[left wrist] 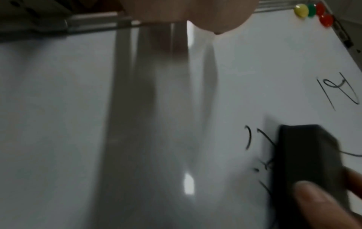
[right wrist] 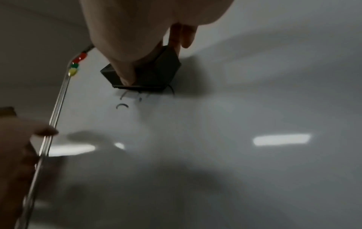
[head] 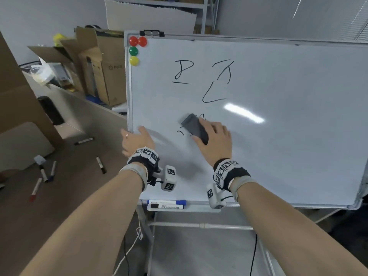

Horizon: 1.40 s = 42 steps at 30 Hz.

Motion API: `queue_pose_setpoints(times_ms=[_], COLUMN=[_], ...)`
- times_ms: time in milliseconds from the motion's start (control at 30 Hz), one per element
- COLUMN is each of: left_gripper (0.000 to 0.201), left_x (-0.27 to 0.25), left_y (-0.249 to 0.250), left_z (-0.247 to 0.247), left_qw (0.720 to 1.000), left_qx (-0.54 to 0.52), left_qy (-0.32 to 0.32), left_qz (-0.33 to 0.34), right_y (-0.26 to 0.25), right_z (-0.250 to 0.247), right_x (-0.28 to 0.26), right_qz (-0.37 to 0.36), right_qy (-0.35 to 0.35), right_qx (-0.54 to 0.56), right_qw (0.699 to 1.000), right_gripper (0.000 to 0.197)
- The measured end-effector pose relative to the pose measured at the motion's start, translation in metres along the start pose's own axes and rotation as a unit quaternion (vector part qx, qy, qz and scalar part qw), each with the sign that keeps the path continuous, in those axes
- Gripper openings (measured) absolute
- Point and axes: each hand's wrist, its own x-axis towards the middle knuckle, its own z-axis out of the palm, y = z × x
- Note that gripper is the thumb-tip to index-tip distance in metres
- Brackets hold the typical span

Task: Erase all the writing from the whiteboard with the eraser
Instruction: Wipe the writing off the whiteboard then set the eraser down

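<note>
Against the lower middle of the whiteboard (head: 278, 156), the right hand (head: 216, 142) presses a dark grey eraser (head: 194, 128) flat to the surface, thumb on one long side and fingers curled round the other, pinching it between them; the eraser sits tilted over a patch of half-wiped black strokes (head: 181, 133), a few curved marks showing just left of it. Higher up, two groups of black writing (head: 201, 76) stand untouched. At the board's left edge the left hand (head: 137, 143) grips the frame, thumb lying on the white face and fingers wrapped behind the rim. Four round magnets (head: 135, 49), two red, one green, one yellow, cluster in the top left corner. Two markers (head: 166, 204) lie in the tray beneath the board, and several more pens (head: 45, 172) are scattered on the brown desk (head: 69, 196) to the left, beyond which open cardboard boxes (head: 103, 66) stand
</note>
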Motion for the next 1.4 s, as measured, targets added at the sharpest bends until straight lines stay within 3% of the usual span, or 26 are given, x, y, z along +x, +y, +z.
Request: queue_pose_setpoints(times_ms=[67, 167, 233, 367, 433, 500, 667, 767, 900, 1000, 1067, 1133, 1233, 1400], left_gripper=[0.055, 0.059, 0.062, 0.074, 0.078, 0.08, 0.083, 0.081, 0.078, 0.074, 0.071, 0.068, 0.06, 0.059], left_x=[0.002, -0.001, -0.001, 0.005, 0.006, 0.004, -0.005, -0.006, -0.004, -0.002, -0.004, -0.009, -0.016, -0.015], left_y=[0.0, -0.006, -0.013, -0.028, -0.032, -0.035, -0.04, -0.043, -0.044, -0.042, -0.04, -0.041, -0.045, -0.051], left_z=[-0.003, -0.004, -0.004, -0.003, -0.002, -0.002, 0.0, 0.0, 0.0, 0.003, 0.005, 0.005, 0.007, 0.004], left_qw=[0.998, 0.997, 0.997, 0.996, 0.995, 0.995, 0.995, 0.995, 0.996, 0.995, 0.995, 0.996, 0.997, 0.998], left_qx=[-0.016, -0.005, -0.003, 0.011, 0.013, 0.013, 0.0, -0.011, -0.011, -0.025, -0.026, -0.018, -0.023, -0.021], left_qy=[-0.054, -0.069, -0.07, -0.074, -0.079, -0.082, -0.077, -0.072, -0.055, -0.047, -0.04, -0.032, -0.01, -0.013], left_qz=[-0.037, -0.043, -0.038, -0.05, -0.058, -0.058, -0.061, -0.062, -0.069, -0.082, -0.087, -0.085, -0.068, -0.063], right_y=[-0.005, -0.007, -0.01, -0.016, -0.015, -0.011, 0.012, 0.014, 0.008, 0.014, 0.027, 0.037, 0.027, 0.0], right_z=[-0.004, -0.004, 0.003, 0.025, 0.026, 0.019, -0.007, -0.001, 0.015, 0.008, -0.003, -0.012, -0.007, 0.008], right_x=[0.018, 0.027, 0.018, -0.021, -0.025, -0.016, 0.013, -0.002, -0.046, -0.037, -0.024, -0.017, -0.022, -0.031], right_qz=[0.049, 0.073, 0.028, -0.137, -0.153, -0.114, 0.128, 0.097, 0.029, 0.004, 0.046, 0.138, 0.18, 0.034], right_qy=[0.027, 0.059, 0.039, -0.075, -0.077, -0.045, 0.097, 0.099, -0.024, -0.033, 0.011, 0.07, 0.066, -0.034], right_qx=[0.003, -0.003, -0.002, -0.036, -0.05, -0.06, -0.024, -0.007, 0.058, 0.013, -0.01, 0.038, 0.085, 0.051], right_qw=[0.998, 0.996, 0.999, 0.987, 0.984, 0.991, 0.987, 0.99, 0.998, 0.999, 0.999, 0.987, 0.978, 0.998], right_gripper=[0.059, 0.059, 0.06, 0.058, 0.057, 0.058, 0.06, 0.058, 0.058, 0.058, 0.057, 0.056, 0.055, 0.055])
